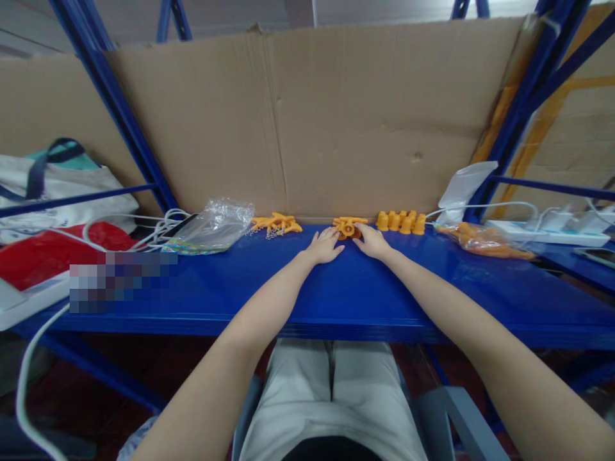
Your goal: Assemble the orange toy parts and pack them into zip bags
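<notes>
Both arms reach forward across the blue tabletop to a small cluster of orange plastic pieces (pixel 350 221) near the cardboard. My left hand (pixel 325 247) lies palm down at the cluster's left side, fingers stretched out and touching or nearly touching it. From the right, my right hand (pixel 372 243) has its fingers apart against the same pieces; a round, cup-like opening shows between the hands. Further left lies a pile of orange branched pieces (pixel 276 223) with small metal chains. To the right stand several orange cup-shaped pieces (pixel 401 221) in rows.
A clear plastic bag (pixel 211 227) lies left, beside white cables and a red item (pixel 57 246). Another bag with orange pieces (pixel 485 240) and a white power strip (pixel 552 234) are right. A cardboard sheet (pixel 336 121) backs the blue table (pixel 355 294); blue posts stand at both sides.
</notes>
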The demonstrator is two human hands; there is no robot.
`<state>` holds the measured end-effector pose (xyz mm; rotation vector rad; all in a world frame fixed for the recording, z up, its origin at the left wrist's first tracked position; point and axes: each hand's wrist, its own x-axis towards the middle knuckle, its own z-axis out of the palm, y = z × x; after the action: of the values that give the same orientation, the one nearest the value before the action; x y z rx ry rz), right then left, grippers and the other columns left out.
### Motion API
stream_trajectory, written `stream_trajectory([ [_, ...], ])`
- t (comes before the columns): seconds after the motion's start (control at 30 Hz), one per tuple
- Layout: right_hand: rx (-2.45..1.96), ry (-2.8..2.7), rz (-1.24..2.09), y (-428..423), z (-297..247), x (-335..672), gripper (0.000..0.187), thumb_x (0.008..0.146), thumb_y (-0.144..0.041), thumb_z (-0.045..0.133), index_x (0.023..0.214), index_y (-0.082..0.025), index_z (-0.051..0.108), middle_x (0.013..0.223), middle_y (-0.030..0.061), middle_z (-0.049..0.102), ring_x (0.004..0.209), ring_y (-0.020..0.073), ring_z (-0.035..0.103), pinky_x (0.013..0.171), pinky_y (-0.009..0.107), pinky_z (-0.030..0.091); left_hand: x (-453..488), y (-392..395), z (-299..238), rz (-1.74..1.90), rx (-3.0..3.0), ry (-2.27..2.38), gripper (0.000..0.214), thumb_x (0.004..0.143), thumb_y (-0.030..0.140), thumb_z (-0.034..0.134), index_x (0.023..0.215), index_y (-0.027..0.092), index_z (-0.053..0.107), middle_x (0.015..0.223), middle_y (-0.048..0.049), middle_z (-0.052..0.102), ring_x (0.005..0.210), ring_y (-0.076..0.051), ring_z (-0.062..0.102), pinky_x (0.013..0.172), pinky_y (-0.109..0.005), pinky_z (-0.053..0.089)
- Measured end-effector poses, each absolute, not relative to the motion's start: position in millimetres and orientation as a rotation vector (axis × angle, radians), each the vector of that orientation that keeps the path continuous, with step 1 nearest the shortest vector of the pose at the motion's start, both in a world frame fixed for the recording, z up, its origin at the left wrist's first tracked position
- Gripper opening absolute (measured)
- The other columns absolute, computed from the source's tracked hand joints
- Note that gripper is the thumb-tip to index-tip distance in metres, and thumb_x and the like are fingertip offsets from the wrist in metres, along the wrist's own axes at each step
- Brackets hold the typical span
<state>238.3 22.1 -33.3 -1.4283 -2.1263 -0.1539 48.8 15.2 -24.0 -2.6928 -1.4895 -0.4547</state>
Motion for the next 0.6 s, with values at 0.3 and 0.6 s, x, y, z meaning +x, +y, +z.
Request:
stream_trajectory([
  [0.3,-1.465,-2.157,-0.335,13.2,-30.6,237.4,0.050,0.088,-0.021,0.045,0.137,-0.017,0.046,0.135,0.0177,0.056,0.122,0.0336,0.052,0.101,0.057,0.037,46.5,15.9,-22.7,-0.446,-2.658,-1.584,0.056,0.092,0.042,0.043,0.142,0.017,0.041,0.155,-0.0153,0.032,0.146,-0.031,0.023,0.115,-0.053,0.023],
  [0.6,-1.230,-2.261,-0.501,4.5,-25.0,232.0,0.030,0.090,-0.020,0.041,0.113,-0.017,0.061,0.122,0.0163,0.063,0.118,0.0293,0.053,0.107,0.052,0.029,46.4,13.9,-22.2,-0.445,-2.655,-1.586,0.055,0.092,0.040,0.044,0.142,0.017,0.039,0.156,-0.0156,0.032,0.145,-0.030,0.023,0.115,-0.053,0.024],
])
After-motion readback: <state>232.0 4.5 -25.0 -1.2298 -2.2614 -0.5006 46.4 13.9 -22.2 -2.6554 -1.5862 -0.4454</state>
